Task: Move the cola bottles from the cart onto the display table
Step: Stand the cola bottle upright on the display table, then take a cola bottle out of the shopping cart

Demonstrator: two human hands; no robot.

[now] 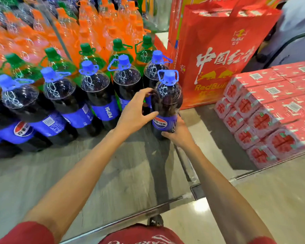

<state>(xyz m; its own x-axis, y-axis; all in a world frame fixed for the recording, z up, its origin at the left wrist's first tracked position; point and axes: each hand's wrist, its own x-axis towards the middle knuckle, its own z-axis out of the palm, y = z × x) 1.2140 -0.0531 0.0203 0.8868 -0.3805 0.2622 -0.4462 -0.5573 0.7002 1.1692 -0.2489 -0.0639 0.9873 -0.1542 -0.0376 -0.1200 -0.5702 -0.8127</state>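
A big cola bottle point(166, 97) with a blue cap and blue label stands upright at the right end of the grey display table point(113, 173). My right hand point(179, 133) grips its lower part from the right. My left hand point(136, 111) wraps its left side, thumb on the front above the label and fingers reaching behind. A row of several matching cola bottles point(99, 92) lines the table to the left, the nearest one just behind my left hand. The cart is out of view.
Green-capped bottles point(88, 53) and orange soda bottles point(95, 23) fill the table behind the cola row. A red Red Bull bag point(218, 59) stands right of the held bottle. Stacked red cartons point(271, 120) sit on the floor at the right.
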